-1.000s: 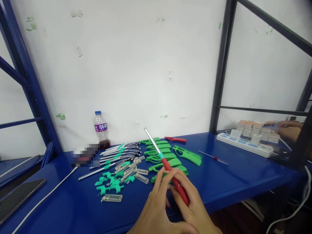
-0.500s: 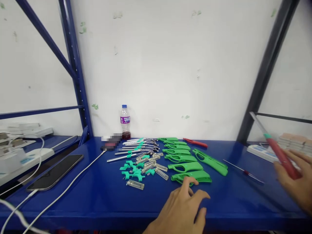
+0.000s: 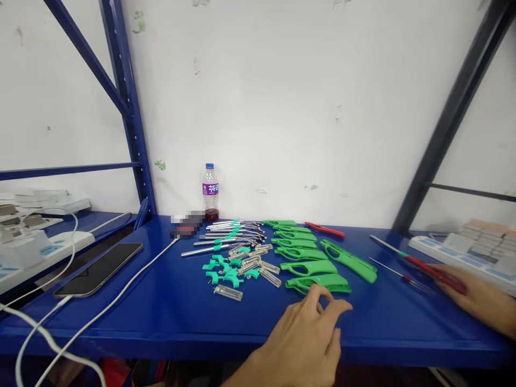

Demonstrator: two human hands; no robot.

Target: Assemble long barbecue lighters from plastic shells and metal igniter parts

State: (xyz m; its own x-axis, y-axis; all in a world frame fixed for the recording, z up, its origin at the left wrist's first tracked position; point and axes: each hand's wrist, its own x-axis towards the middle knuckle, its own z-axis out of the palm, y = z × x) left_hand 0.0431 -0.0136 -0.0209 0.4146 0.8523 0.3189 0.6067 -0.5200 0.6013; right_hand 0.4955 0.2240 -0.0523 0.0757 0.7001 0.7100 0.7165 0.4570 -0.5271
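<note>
My left hand [image 3: 300, 336] hovers at the table's front edge with bent fingers apart, holding nothing. Just beyond its fingertips is the nearest green lighter shell [image 3: 318, 283]. Over at the right, my right hand [image 3: 470, 298], partly blurred, grips the red handle of a long-nosed lighter [image 3: 433, 270], low over the table with its metal tube pointing away to the left. Beside it lies a screwdriver [image 3: 401, 276] with a thin shaft. Teal triggers [image 3: 221, 270], clear fuel tanks [image 3: 250, 263] and metal tubes with wires [image 3: 213, 249] lie in groups left of the several green shells.
A red shell [image 3: 324, 230] lies at the back, and a bottle [image 3: 210, 196] stands by the wall. On the left, a phone [image 3: 100, 269] and white cables [image 3: 121, 293] lie on the blue table [image 3: 161, 314]. A power strip [image 3: 439, 252] is at the right.
My right hand has lowered the red lighter from above the table to near its surface. My left hand stays almost where it was. The view has tilted slightly.
</note>
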